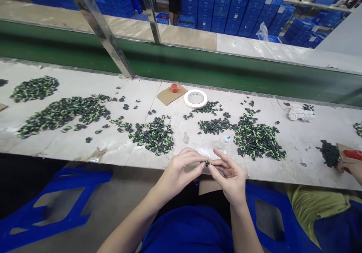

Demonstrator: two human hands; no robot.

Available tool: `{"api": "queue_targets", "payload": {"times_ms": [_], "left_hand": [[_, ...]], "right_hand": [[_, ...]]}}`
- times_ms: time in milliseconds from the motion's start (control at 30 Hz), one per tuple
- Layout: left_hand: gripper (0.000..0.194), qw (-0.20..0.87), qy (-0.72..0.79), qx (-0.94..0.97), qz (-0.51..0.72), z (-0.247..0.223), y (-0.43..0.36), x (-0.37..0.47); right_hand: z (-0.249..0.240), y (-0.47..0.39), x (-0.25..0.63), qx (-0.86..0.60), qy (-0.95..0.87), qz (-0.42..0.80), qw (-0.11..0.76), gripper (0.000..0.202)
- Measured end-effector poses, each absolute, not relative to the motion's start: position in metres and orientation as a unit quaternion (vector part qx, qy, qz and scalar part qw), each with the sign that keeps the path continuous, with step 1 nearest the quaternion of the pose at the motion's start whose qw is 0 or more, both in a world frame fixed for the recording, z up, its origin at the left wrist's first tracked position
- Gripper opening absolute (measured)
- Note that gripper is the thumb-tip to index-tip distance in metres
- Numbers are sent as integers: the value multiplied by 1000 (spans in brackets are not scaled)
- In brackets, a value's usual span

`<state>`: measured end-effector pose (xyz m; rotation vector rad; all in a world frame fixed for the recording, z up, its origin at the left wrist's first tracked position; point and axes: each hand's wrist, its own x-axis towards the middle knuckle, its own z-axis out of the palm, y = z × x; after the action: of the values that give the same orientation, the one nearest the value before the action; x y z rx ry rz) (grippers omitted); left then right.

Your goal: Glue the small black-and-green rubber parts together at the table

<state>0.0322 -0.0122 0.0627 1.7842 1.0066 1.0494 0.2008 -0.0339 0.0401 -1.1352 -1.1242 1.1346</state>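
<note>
My left hand [182,170] and my right hand [229,175] meet just over the front edge of the white table [113,151]. Between their fingertips they pinch a small dark part [207,163] with a bit of green on it. Beyond my right hand stands a clear bottle with a blue tip [224,140]. A heap of black and green parts [154,136] lies past my left hand, and another [257,138] lies beyond my right hand. Small black pieces [215,125] are spread between the heaps.
A white tape roll [195,98] and a red cup [174,88] on cardboard [166,96] sit farther back. More parts [65,111] cover the left side. At the right edge, another person's hand [352,166] is near a red object [353,154]. A metal post [98,30] rises behind.
</note>
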Motion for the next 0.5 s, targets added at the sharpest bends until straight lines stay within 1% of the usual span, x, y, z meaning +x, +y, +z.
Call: {"api": "queue_targets", "payload": {"times_ms": [133,233,400,500], "left_hand": [[25,358,382,734,433,60,-14,33],[30,334,365,746,446,57,-15,33],[30,288,362,761,456,53,-15,33],[30,279,365,763,454,52,-15,33]], "right_hand": [[40,-34,196,-510,-451,468,563,13],[42,-35,193,-504,-465,451,572,5],[49,-34,191,-486,-493,450,565,9],[51,-34,191,-495,-504,450,547,8]]}}
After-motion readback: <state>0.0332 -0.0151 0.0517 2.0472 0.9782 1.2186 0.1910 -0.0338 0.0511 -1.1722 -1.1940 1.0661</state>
